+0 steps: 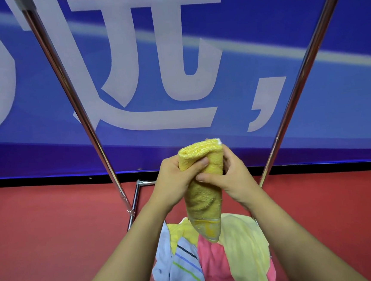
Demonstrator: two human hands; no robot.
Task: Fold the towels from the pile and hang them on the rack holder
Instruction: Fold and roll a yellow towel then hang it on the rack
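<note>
Nearest you, low in the view, the pile of soft cloth towels (212, 256) lies on the red floor (43, 242): a pale blue towel with dark, blue and green stripes (180, 268) on the left, a pink towel (215, 263) in the middle and a pale yellow towel (243, 247) draped across the right side.

Above the pile, your two forearms reach in and meet at the folded golden-yellow terry towel (202, 197), which you hold upright in the air, well clear of the floor. Its folded top edge stands above your hands and its banded lower end hangs down in front of the pile. Your left hand (176, 179) grips the upper part from the left, thumb curled over the front of the cloth. Your right hand (230, 176) grips it from the right, thumb pressed across the front just below the left thumb, fingers wrapped behind.

Beyond your hands, the shiny metal tube rack holder (73, 100) rises on two slanted legs, one on each side of the towel, with a low crossbar joint near the floor on the left. Its top rail is at the upper edge of the view and blurred.

Farthest back stands a blue banner with large white characters (174, 74).
</note>
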